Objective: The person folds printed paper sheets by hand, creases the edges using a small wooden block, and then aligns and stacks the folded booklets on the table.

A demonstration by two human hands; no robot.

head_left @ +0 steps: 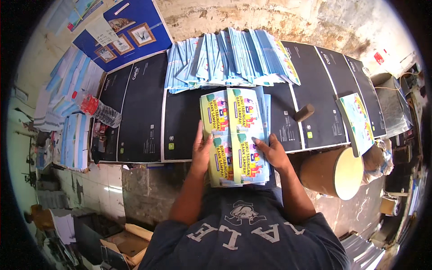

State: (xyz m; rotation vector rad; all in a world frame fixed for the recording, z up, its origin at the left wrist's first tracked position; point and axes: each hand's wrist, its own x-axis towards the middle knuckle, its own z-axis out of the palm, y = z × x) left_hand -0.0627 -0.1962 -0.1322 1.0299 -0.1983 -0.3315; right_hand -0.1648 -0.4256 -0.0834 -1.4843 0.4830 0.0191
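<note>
A stack of printed booklet sheets (231, 146), pale yellow and light blue with the same colourful cover picture repeated, is held upright-facing in front of my chest at the table's near edge. Along its left side lies my left hand (202, 150), fingers and thumb closed on the edge. My right hand (273, 154) grips the right edge, with its thumb on the top sheet. Further sheets stick out unevenly at the stack's right side. Beyond it, a long row of overlapping light-blue folded booklets (229, 58) leans across the back of the table.
Black boards with white edges cover the table (139, 112). On it stand a brown cylindrical block (304, 112), a separate booklet pile (355, 119) at the right, and a plastic bottle (101, 110) lying at the left. Paper stacks (74, 139) line the left; a drum (333, 173) lies right.
</note>
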